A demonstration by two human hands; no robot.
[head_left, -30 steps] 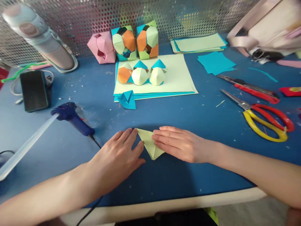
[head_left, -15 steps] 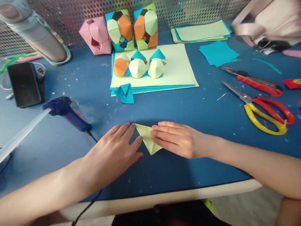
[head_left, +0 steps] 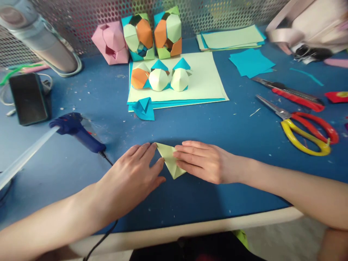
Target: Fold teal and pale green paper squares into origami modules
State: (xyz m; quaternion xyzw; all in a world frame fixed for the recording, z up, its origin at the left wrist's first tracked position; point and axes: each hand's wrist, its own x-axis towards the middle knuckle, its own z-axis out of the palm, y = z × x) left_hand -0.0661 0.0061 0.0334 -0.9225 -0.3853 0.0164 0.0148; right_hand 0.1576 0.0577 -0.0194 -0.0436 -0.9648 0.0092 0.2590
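A pale yellow-green piece of folded paper [head_left: 169, 159] lies flat on the blue table near its front edge, one corner pointing toward me. My left hand [head_left: 136, 168] rests at its left side, fingertips at the upper left corner and thumb by the left edge. Stretched flat over the paper's right part is my right hand [head_left: 206, 161], which hides that side. Both hands have their fingers extended. Beyond them, a folded blue paper piece [head_left: 144, 108] sits at the front left corner of a stack of paper sheets [head_left: 209, 76].
Folded paper domes [head_left: 158, 79] stand on the stack, with paper polyhedra [head_left: 139, 36] behind. At left are a glue gun [head_left: 78, 132], a phone [head_left: 28, 98] and a bottle [head_left: 51, 40]. Scissors [head_left: 307, 127], a cutter [head_left: 296, 95] and blue squares [head_left: 252, 62] lie at right.
My right hand has shifted very slightly left over the paper. The left hand and the paper stay almost in place, and the view has moved a little.
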